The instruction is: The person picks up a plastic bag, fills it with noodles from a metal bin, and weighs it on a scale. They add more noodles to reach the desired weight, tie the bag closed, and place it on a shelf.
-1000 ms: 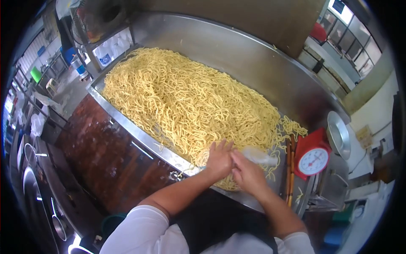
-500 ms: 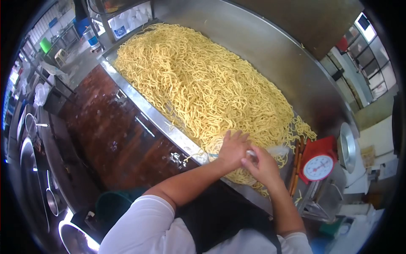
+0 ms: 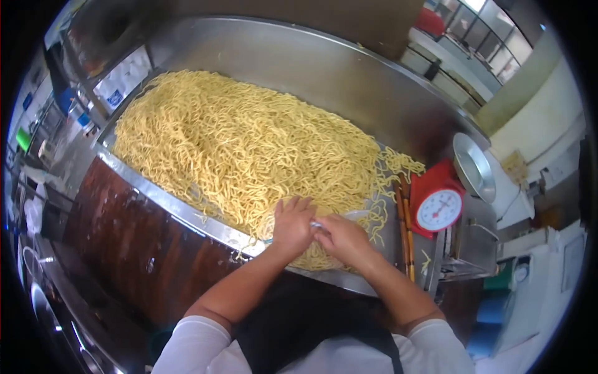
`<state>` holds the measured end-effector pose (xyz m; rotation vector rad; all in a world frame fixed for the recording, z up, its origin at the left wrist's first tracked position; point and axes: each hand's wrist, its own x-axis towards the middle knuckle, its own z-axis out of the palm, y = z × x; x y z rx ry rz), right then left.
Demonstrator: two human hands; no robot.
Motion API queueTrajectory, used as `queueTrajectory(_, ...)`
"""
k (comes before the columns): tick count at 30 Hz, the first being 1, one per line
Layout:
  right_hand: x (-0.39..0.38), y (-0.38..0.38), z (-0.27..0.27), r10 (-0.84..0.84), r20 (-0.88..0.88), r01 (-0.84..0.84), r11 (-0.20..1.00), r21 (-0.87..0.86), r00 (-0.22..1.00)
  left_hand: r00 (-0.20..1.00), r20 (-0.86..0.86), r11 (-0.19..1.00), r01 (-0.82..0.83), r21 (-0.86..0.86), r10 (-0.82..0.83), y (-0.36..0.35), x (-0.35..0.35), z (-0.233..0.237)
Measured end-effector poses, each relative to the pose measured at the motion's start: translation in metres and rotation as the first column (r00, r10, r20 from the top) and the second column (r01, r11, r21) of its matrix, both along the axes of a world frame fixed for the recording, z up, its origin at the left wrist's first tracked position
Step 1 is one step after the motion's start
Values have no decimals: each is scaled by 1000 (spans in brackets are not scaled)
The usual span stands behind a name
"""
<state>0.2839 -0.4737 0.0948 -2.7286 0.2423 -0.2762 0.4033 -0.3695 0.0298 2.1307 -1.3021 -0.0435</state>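
A large heap of yellow noodles (image 3: 249, 137) fills much of a metal tray. At its near edge, my left hand (image 3: 294, 224) lies with fingers stretched out over a clear plastic bag (image 3: 268, 225) that seems to contain noodles. My right hand (image 3: 344, 240) is closed beside it, pinching what looks like the gathered neck of that bag, with a bit of clear plastic showing between the two hands. Most of the bag is hidden under my hands and wrists. More noodles (image 3: 314, 257) lie below, between my forearms.
To the right stands a red dial scale (image 3: 439, 206) with a round metal pan (image 3: 474, 167). Wooden sticks (image 3: 405, 230) lie between scale and noodles. The tray has a raised front rim (image 3: 165, 210) and a high back wall (image 3: 299, 59). Metal pans line the far left.
The view has swung to the right, so the tray and scale appear further left. My left hand stays spread on the bag, and my right hand keeps its grip close beside it.
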Motion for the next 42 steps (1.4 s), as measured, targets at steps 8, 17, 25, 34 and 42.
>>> queueTrajectory(8,-3,-10,-46,-114,-407,423,266,867,906,999,41,965,31,-261,-21,14,-9,-7)
queueTrajectory(17,-12,-13,-3,73,-132,149,-632,761,988,975,-177,963,82,-258,-131,13,-5,-13)
queueTrajectory(25,-15,-10,-3,-53,-126,71,987,144,991,959,-68,942,253,-221,-274,24,13,10)
queueTrajectory(34,-16,40,-1,36,-241,122,786,606,970,692,-718,930,307,201,-73,19,35,12)
queueTrajectory(42,-11,3,-31,-95,499,86,995,40,861,844,377,925,359,129,-380,4,15,57)
